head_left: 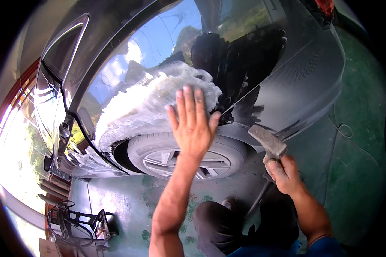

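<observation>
Green floor (126, 195) is spreading beneath a dark car (295, 105), whose white patch (141, 103) is arching above the wheel (216, 164). Open and flat, the left grip (193, 128) is lying over the patch; the right grip (283, 173), farther off, is clasping a grey block (266, 139) right of the wheel, long axis slanting down-right, with the patch lying leftward.

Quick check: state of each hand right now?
Left hand: open, apparently palm-down against the white-coated car panel.
Right hand: closed, holding a grey block-headed tool.
</observation>
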The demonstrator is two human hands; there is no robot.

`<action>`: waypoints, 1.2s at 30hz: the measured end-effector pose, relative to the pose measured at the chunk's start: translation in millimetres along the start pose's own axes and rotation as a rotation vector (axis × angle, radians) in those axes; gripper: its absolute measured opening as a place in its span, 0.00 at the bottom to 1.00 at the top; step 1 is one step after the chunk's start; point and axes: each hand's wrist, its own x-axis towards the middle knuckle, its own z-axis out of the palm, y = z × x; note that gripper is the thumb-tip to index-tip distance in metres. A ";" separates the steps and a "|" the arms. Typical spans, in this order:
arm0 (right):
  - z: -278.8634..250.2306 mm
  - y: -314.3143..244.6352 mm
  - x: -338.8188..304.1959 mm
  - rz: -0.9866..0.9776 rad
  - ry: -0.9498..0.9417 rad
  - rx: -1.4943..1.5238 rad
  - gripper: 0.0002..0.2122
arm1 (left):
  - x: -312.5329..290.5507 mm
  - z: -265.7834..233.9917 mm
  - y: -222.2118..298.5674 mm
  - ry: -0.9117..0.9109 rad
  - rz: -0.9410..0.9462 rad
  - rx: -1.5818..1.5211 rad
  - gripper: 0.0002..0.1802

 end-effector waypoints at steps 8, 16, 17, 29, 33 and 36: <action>2.4 25.2 -20.0 0.093 0.023 0.109 0.07 | 140.8 -22.8 -45.2 0.363 -0.254 -0.080 0.48; 5.7 19.7 -11.5 0.121 0.138 0.216 0.14 | 56.7 -1.7 50.1 0.125 -0.128 -0.084 0.50; 5.5 17.7 -11.3 0.108 0.137 0.219 0.13 | 44.6 3.6 55.5 0.088 -0.107 -0.085 0.49; 8.5 -39.2 6.8 -0.037 0.034 0.086 0.12 | 34.2 -7.9 -29.8 0.012 0.129 -0.016 0.44; 28.5 -62.3 36.5 -0.303 0.030 -0.054 0.14 | 138.2 -32.1 -70.6 0.300 0.124 -0.011 0.40; 52.2 -14.6 27.6 -0.350 0.082 -0.135 0.14 | 175.8 -36.3 -69.1 0.409 0.184 -0.006 0.39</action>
